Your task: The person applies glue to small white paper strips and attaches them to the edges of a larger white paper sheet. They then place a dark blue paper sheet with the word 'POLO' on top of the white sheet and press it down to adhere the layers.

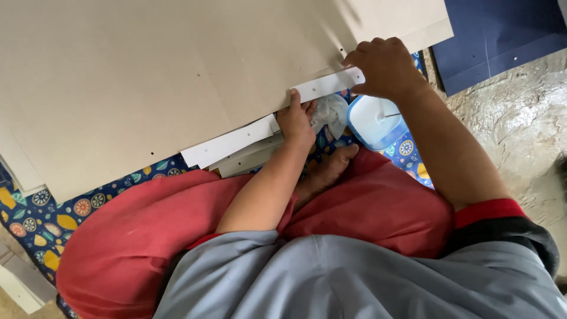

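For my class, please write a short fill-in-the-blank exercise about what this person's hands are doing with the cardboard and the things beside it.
1. Both hands press a long ____ paper strip along the edge of the big cardboard sheet.
2. The right hand holds the strip's ____ end, the one toward the dark blue sheet.
3. The left hand also touches a crumpled white ____ lying beside it.
4. Below the right hand sits a small ____-rimmed container of white paste.

Missing words: white; far; cloth; blue
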